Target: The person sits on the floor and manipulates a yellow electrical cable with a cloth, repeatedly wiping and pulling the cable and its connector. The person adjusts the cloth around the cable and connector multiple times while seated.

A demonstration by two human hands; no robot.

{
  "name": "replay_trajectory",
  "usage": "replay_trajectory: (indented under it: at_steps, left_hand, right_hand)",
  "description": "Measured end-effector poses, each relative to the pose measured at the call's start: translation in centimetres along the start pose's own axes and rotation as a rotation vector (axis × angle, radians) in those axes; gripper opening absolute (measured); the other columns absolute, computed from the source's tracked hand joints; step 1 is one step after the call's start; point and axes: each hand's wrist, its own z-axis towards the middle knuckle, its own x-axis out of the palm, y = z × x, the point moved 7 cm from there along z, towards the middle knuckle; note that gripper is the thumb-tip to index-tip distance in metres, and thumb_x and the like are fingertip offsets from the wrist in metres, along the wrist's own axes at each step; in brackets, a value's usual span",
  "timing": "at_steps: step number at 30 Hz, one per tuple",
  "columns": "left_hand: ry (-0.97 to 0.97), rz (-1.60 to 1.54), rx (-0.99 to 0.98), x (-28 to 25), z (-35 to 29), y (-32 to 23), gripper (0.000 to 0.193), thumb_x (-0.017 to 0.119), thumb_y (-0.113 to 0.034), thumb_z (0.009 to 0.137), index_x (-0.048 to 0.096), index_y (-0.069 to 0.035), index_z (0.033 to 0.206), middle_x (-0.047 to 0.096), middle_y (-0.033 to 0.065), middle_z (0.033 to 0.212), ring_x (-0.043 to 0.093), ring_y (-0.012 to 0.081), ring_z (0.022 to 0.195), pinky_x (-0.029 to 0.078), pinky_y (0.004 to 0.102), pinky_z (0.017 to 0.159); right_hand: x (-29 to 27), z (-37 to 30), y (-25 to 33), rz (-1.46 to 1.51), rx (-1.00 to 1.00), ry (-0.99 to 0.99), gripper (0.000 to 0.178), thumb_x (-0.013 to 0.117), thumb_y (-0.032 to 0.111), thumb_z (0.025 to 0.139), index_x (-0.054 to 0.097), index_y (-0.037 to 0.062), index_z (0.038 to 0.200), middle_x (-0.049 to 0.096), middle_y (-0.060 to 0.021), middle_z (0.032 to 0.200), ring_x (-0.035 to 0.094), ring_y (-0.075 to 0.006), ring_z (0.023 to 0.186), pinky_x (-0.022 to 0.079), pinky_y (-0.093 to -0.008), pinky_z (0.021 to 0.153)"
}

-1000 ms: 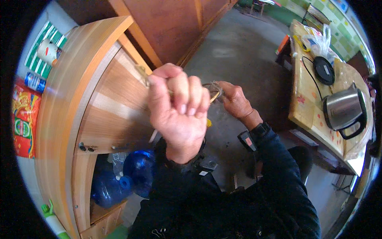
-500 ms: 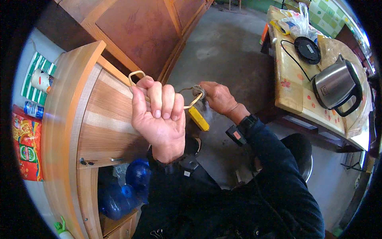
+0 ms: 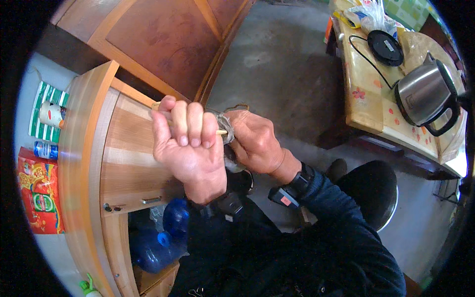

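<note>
My left hand (image 3: 192, 148) is closed, palm up, with its fingers curled round a pale yellow thin bent rod or stiff loop (image 3: 222, 132). One end pokes out on the right, and another bit shows by the thumb. Against that right end sits a bundle of grey-brown twine (image 3: 226, 123), pinched by my right hand (image 3: 261, 143). A loose strand of twine curves up above the right knuckles. Both hands are nearly touching, held in front of my body. The fingers hide most of the rod.
On the left stands a wooden cabinet (image 3: 131, 148) with blue water bottles (image 3: 156, 252) in its open lower part. At right, a table (image 3: 363, 111) bears a steel kettle (image 3: 428, 94), its black base (image 3: 385, 48) and plastic bags. A round stool (image 3: 392, 208) stands below it.
My right hand has come left, up against my left hand, bringing the twine closer. The yellow block-shaped thing seen below the hands is now out of sight. The view has shifted slightly.
</note>
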Motion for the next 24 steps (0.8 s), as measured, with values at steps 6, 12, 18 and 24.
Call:
replay_trajectory:
  at_steps: [6, 12, 18, 24]
  left_hand:
    - [0.041, -0.016, -0.051, -0.7, -0.2, 0.0, 0.044, 0.037, -0.037, 0.118, 0.063, -0.002, 0.111, 0.035, -0.003, 0.06, 0.031, 0.0096, 0.048, 0.031, 0.0254, 0.041]
    - [0.035, -0.04, -0.064, -1.6, 0.5, 0.1, 0.042, 0.039, -0.035, 0.118, 0.063, -0.002, 0.111, 0.037, -0.0027, 0.061, 0.032, 0.0093, 0.049, 0.031, 0.025, 0.041]
    - [0.026, -0.055, -0.035, -1.8, 0.0, 0.0, 0.042, 0.038, -0.032, 0.118, 0.062, -0.001, 0.104, 0.033, -0.0031, 0.059, 0.029, 0.0094, 0.049, 0.027, 0.025, 0.041]
    - [0.085, 0.065, -0.095, -1.8, -0.8, 1.9, 0.04, 0.044, -0.041, 0.116, 0.065, -0.009, 0.106, 0.036, -0.0047, 0.063, 0.035, 0.0093, 0.055, 0.034, 0.0275, 0.05]
  right_hand:
    - [0.9, -5.5, -8.7, -0.281, 0.129, 0.059, 0.027, 0.068, 0.004, 0.081, 0.065, 0.0016, 0.107, 0.07, -0.0217, 0.104, 0.07, -0.0438, 0.096, 0.058, -0.0497, 0.081]
    - [-0.7, -9.9, -14.4, -0.429, 0.432, 0.179, 0.023, 0.063, 0.002, 0.085, 0.063, 0.0046, 0.108, 0.07, -0.0233, 0.097, 0.069, -0.0477, 0.092, 0.057, -0.0544, 0.075]
    - [-6.9, -8.9, -15.8, -0.324, 0.757, 0.043, 0.015, 0.062, -0.001, 0.086, 0.07, -0.004, 0.098, 0.074, -0.0246, 0.097, 0.073, -0.0398, 0.088, 0.058, -0.0487, 0.078]
    - [-10.6, -5.5, -10.2, 0.736, 0.884, -0.282, 0.031, 0.054, -0.004, 0.097, 0.071, -0.0049, 0.123, 0.077, -0.0097, 0.111, 0.073, -0.0197, 0.095, 0.06, -0.0345, 0.085]
